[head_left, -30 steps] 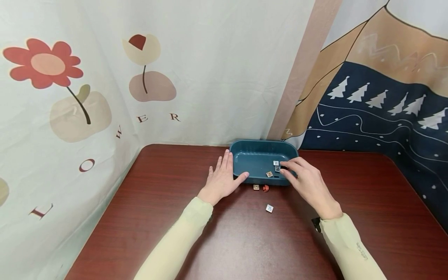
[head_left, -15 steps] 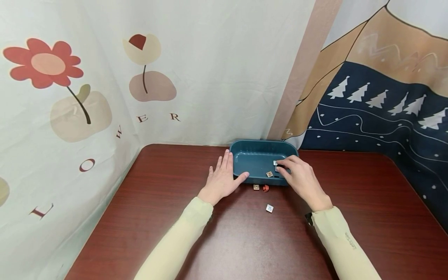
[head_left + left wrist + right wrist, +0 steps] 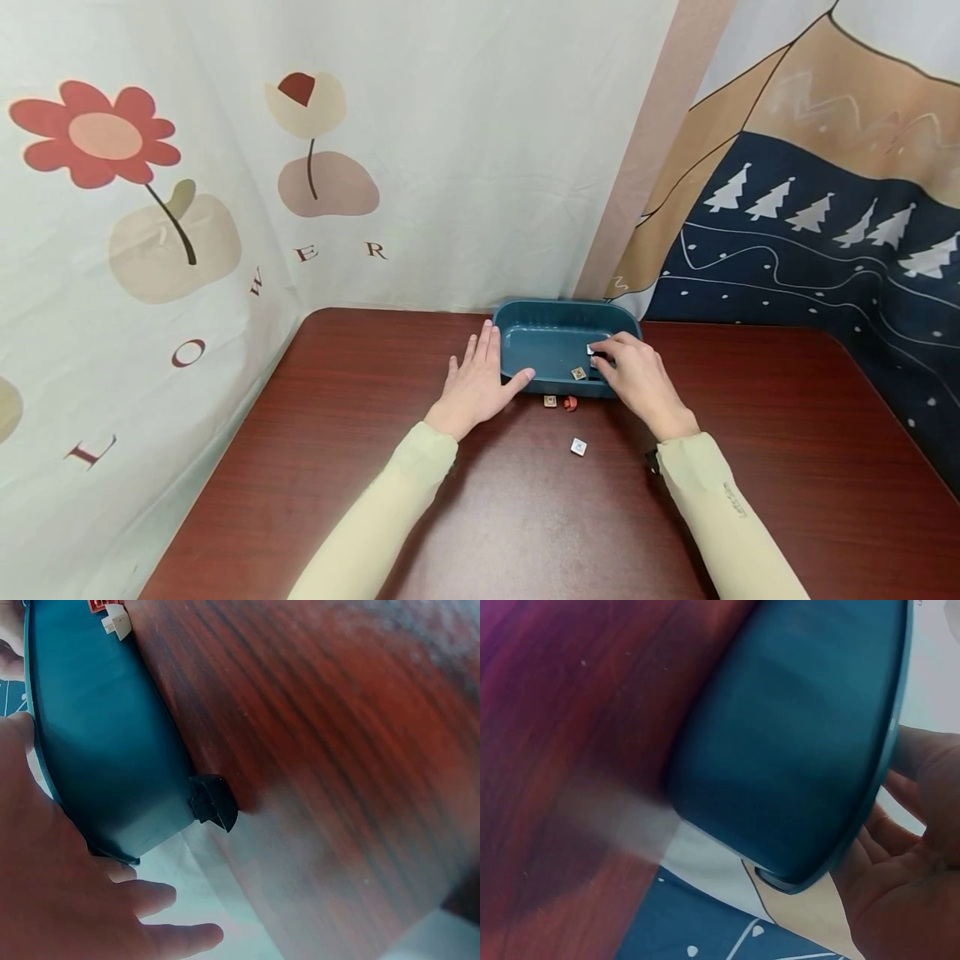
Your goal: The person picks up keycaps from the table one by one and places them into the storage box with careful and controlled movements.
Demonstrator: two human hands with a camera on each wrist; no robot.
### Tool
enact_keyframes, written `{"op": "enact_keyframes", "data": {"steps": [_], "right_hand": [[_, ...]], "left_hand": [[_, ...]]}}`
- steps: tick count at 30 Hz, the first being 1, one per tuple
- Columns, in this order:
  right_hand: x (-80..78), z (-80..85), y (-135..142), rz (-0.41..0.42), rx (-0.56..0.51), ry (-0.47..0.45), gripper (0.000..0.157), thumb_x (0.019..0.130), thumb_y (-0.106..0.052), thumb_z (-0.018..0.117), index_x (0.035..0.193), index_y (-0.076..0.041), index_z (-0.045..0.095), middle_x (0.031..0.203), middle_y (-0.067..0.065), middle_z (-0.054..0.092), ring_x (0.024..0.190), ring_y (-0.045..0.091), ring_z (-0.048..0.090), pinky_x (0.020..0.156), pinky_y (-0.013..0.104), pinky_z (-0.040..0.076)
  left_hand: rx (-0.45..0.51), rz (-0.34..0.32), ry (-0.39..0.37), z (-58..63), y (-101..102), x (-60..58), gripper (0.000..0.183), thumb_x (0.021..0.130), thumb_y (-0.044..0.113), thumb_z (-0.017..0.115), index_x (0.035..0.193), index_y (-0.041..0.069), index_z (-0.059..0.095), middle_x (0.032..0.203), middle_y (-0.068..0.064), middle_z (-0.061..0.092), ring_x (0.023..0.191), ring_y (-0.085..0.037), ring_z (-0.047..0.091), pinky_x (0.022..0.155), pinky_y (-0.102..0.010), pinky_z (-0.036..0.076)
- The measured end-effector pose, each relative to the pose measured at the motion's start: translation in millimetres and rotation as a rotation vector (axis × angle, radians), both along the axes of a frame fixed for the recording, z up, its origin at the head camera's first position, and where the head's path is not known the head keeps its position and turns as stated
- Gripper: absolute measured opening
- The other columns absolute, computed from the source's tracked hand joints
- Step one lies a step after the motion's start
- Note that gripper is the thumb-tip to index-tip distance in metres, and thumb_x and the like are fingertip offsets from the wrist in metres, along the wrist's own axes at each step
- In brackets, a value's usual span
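A blue-green plastic basket (image 3: 551, 315) stands at the table's back edge. Against its left side lies my left hand (image 3: 474, 379), fingers straight and thumb over the front rim. My right hand (image 3: 641, 379) reaches over the right side of the basket; thumb and forefinger pinch a small black keycap (image 3: 601, 356), mostly hidden. Under those fingertips a white keycap (image 3: 589, 350) shows in part. A tan keycap (image 3: 578, 374) lies in the basket. In front of it are another tan keycap (image 3: 550, 402) and a red keycap (image 3: 571, 403). A white keycap (image 3: 578, 447) lies nearer me.
In the left wrist view, a black keycap-like piece (image 3: 214, 802) lies beside the basket, hidden from the head view. A printed curtain (image 3: 450, 167) hangs behind the dark red wooden table (image 3: 360, 433).
My right hand has moved left over the keycaps in the basket, covering part of the white one, and its forearm has swung left. My left hand has stayed in place.
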State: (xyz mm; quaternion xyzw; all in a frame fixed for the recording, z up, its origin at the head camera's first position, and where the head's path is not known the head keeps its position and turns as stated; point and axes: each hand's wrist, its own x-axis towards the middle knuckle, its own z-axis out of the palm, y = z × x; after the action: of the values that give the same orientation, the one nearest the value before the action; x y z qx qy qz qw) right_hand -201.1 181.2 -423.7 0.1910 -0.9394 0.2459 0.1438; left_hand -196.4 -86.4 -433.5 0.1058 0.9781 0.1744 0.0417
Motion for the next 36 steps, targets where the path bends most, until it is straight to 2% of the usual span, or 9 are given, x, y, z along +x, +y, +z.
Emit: {"op": "enact_keyframes", "data": {"steps": [7, 20, 27, 31, 36], "right_hand": [[-4.5, -4.4, -0.7, -0.029, 0.008, -0.046, 0.023, 0.095, -0.009, 0.076, 0.115, 0.001, 0.078, 0.109, 0.020, 0.072, 0.100, 0.036, 0.069, 0.086, 0.053, 0.057], [-7.0, -3.0, -1.3, -0.052, 0.038, -0.139, 0.026, 0.097, -0.014, 0.074, 0.118, 0.002, 0.076, 0.113, 0.022, 0.071, 0.101, 0.036, 0.068, 0.089, 0.053, 0.057], [2.1, -2.7, -0.5, -0.029, 0.004, -0.035, 0.027, 0.100, -0.018, 0.070, 0.118, 0.000, 0.076, 0.117, 0.020, 0.070, 0.107, 0.036, 0.068, 0.091, 0.055, 0.056], [12.3, 0.2, -0.2, -0.013, 0.000, 0.049, 0.027, 0.099, -0.020, 0.072, 0.118, -0.002, 0.077, 0.116, 0.016, 0.071, 0.107, 0.033, 0.068, 0.091, 0.052, 0.057], [27.5, 4.4, -1.1, 0.010, 0.015, 0.098, 0.027, 0.097, -0.021, 0.075, 0.117, -0.003, 0.077, 0.116, 0.014, 0.070, 0.107, 0.032, 0.067, 0.091, 0.051, 0.057]], "left_hand": [[0.000, 0.002, 0.001, 0.1, 0.3, 0.1, 0.103, 0.098, 0.076, 0.040, 0.167, 0.007, 0.007, 0.175, -0.005, -0.001, 0.159, -0.035, 0.012, 0.120, -0.066, 0.019], [-0.009, 0.003, -0.010, 1.6, 0.8, 0.0, 0.103, 0.098, 0.077, 0.039, 0.167, 0.008, 0.006, 0.175, -0.005, -0.002, 0.159, -0.034, 0.011, 0.120, -0.065, 0.019], [-0.019, -0.002, -0.008, 2.8, 0.5, -0.1, 0.103, 0.098, 0.077, 0.038, 0.167, 0.008, 0.005, 0.175, -0.005, -0.002, 0.159, -0.034, 0.011, 0.120, -0.066, 0.018], [-0.025, -0.004, -0.004, 2.7, 0.5, -0.3, 0.103, 0.098, 0.077, 0.037, 0.167, 0.007, 0.005, 0.175, -0.005, -0.002, 0.159, -0.034, 0.011, 0.120, -0.067, 0.017], [-0.031, -0.010, 0.014, 1.1, 0.3, -0.8, 0.102, 0.099, 0.076, 0.038, 0.167, 0.005, 0.006, 0.174, -0.008, 0.000, 0.159, -0.033, 0.011, 0.121, -0.066, 0.015]]}}
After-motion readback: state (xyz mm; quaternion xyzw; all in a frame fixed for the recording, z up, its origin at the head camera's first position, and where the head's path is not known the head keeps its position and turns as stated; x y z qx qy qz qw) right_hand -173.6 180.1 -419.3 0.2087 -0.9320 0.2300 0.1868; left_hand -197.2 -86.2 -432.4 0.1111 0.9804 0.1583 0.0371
